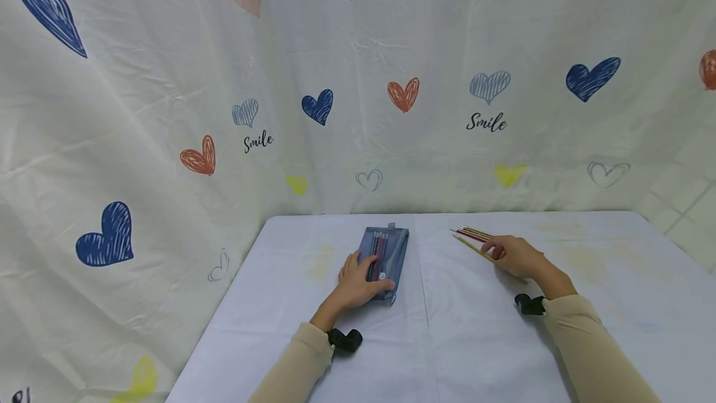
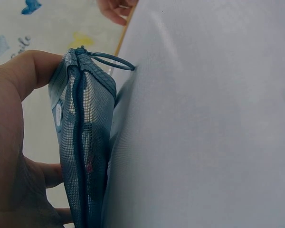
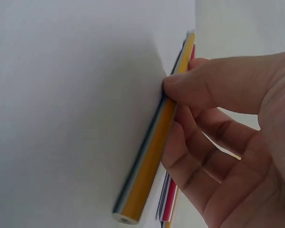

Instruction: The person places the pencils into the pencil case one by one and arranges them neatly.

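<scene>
A blue mesh zip pencil case (image 1: 398,260) lies on the white-covered table, with several dark pencils (image 1: 378,247) showing along its top. My left hand (image 1: 358,285) rests on it, fingers spread over the upper face and thumb near the lower right. The left wrist view shows the zipper side of the case (image 2: 85,137) and a pull loop. Over to the right, my right hand (image 1: 514,256) pinches a yellow-striped pencil (image 3: 152,161) between thumb and fingers. The pencil slants over the table, its flat end towards the wrist camera.
More pencils, one red-striped (image 3: 169,202), lie beside and partly behind the right hand's fingers. A white curtain (image 1: 436,36) printed with hearts hangs behind the table (image 1: 470,341). Each wrist carries a small black camera (image 1: 348,341).
</scene>
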`<state>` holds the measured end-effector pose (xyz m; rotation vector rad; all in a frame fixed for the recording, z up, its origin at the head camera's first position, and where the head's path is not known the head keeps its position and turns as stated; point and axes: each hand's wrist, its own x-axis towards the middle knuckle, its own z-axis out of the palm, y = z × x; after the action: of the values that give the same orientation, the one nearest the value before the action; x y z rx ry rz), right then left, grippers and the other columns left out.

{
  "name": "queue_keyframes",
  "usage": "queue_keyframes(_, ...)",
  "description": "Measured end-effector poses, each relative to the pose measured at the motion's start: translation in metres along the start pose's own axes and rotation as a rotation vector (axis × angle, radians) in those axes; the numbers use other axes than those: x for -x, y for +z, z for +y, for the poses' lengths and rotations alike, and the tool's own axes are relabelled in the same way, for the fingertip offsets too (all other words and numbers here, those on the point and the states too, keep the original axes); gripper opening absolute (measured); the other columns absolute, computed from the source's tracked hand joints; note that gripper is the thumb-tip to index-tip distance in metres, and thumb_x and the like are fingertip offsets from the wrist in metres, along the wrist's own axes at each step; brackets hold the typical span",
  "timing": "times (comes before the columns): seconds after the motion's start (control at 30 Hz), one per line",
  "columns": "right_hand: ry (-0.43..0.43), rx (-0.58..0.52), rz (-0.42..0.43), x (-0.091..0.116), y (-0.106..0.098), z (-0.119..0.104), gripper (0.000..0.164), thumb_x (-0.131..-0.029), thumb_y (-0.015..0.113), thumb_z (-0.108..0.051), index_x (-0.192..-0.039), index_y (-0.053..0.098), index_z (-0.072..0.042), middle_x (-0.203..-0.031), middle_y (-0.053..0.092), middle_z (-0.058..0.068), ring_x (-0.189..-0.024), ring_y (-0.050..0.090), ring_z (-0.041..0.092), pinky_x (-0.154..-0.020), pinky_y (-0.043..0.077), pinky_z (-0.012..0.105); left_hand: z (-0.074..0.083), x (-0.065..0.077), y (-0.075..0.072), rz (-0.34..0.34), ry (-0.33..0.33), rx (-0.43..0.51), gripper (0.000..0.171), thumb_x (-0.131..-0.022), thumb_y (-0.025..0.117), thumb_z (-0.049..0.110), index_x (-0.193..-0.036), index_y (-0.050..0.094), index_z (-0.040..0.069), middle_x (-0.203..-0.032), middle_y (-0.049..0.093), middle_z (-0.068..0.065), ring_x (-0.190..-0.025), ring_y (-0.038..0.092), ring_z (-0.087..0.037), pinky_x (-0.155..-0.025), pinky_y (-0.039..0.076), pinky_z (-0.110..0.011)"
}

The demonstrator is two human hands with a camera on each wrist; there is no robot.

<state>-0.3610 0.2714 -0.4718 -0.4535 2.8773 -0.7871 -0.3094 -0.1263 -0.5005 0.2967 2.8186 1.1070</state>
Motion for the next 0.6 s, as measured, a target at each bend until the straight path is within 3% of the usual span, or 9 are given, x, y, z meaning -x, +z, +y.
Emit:
queue_keyframes(0.23, -0.008, 0.009, -0.027, -0.0011, 0.001, -0.0066, 0.035, -0.083, 0.062, 0.006, -0.117, 0.067, -0.003, -0.095, 0.066, 0.013, -0.08, 0.058, 0.023, -0.068, 0.05, 0.035, -0.0007, 0.0001, -0.0002, 0.0, -0.001, 0.0, 0.085, -0.086, 0.069, 0.06, -0.156, 0.043, 0.018, -0.17, 0.013, -0.021, -0.158, 0.01, -0.043, -0.122, 0.013, -0.068)
queue_keyframes(0.6, 0.011, 0.017, 0.0, -0.0015, 0.003, -0.0091, 0.034, -0.084, 0.066, 0.003, -0.117, 0.066, -0.004, -0.095, 0.066, 0.011, -0.08, 0.059, 0.022, -0.067, 0.049, 0.034, -0.0013, -0.0001, 0.0002, -0.001, 0.0, 0.011, 0.086, -0.086, 0.069, 0.061, -0.156, 0.043, 0.018, -0.17, 0.012, -0.02, -0.158, 0.009, -0.043, -0.122, 0.012, -0.068)
